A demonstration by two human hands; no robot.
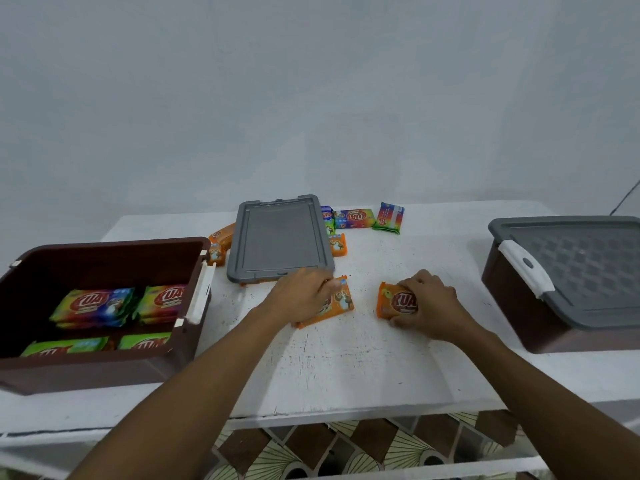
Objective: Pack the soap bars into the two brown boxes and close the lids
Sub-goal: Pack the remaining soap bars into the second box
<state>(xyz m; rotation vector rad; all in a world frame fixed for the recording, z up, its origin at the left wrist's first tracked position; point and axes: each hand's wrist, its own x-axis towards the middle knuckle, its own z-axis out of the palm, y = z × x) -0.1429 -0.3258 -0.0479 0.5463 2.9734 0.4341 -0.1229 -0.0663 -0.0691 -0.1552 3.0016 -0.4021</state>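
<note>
An open brown box (pixel 194 348) at the left holds several green and rainbow soap bars (pixel 93 304). A second brown box (pixel 512 292) at the right has its grey lid (pixel 585 268) on. My left hand (pixel 304 292) grips an orange soap bar (pixel 337 303) lying on the white table (pixel 346 368). To its right, my right hand (pixel 427 308) grips another orange soap bar (pixel 394 301). A loose grey lid (pixel 280 237) lies behind my hands. More soap bars (pixel 355 218) lie around and behind that lid.
Orange bars (pixel 221 237) sit between the open box and the loose lid, one more (pixel 338 244) at the lid's right edge. A rainbow bar (pixel 389 218) lies at the back. A pale wall rises behind the table. Patterned floor tiles (pixel 346 452) show below the front edge.
</note>
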